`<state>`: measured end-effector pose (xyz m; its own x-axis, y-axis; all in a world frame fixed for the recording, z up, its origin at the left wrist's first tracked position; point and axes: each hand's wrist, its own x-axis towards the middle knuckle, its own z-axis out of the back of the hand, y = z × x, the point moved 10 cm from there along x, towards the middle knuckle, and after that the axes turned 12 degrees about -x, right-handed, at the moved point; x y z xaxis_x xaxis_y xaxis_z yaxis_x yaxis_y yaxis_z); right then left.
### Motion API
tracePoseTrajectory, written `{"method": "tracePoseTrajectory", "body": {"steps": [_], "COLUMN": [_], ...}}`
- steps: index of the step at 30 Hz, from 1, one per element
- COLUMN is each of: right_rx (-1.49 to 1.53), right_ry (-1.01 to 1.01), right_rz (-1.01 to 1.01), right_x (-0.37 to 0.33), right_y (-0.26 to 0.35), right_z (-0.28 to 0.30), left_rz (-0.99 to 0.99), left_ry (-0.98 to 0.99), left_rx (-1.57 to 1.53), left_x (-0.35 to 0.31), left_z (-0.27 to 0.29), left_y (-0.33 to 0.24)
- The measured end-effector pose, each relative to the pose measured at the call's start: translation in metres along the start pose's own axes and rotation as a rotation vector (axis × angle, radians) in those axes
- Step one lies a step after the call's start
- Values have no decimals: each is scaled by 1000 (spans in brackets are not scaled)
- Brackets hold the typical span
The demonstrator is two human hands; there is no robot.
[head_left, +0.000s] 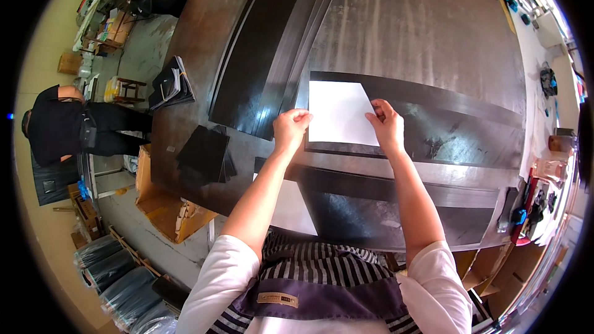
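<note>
A white sheet (339, 114) with a slanted right side is pinched by its two side edges over a black strip of sheet material (445, 130). My left hand (292, 130) grips its left edge between thumb and fingers. At the opposite edge my right hand (387, 125) does the same. Below, partly hidden by my left forearm, another white sheet (292, 209) lies at the left end of a nearer black strip (396, 213). Whether the held sheet touches the strip under it I cannot tell.
Long black strips (266, 55) lie stacked across the dark table (427, 18). Black sheets (204, 153) and a pile of black-covered papers (172, 86) sit at the left edge. A cardboard box (162, 207) stands beside the table. Two people (59, 120) are at the left.
</note>
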<state>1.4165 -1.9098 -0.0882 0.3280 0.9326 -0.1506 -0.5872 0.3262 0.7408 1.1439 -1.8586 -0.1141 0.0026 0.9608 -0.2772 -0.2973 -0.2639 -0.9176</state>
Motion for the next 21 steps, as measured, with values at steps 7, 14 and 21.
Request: {"method": "tracePoseTrajectory", "body": {"steps": [7,14,21], "right_rx": [-124,-153,-190], "right_ry": [-5,-11,-4], "right_rz": [-38,-45,-40], "right_x": [3,1,2], "right_y": [-15,-14,-12], "right_z": [-12,-15,-15], "left_rz": [-177,-142,-156], "left_ry": [-122,-129,-131], "left_rx": [148,122,158], "left_x": [-5,-4,-5], "left_z": [1,5,6], "left_y": [-9,-3,-10]}}
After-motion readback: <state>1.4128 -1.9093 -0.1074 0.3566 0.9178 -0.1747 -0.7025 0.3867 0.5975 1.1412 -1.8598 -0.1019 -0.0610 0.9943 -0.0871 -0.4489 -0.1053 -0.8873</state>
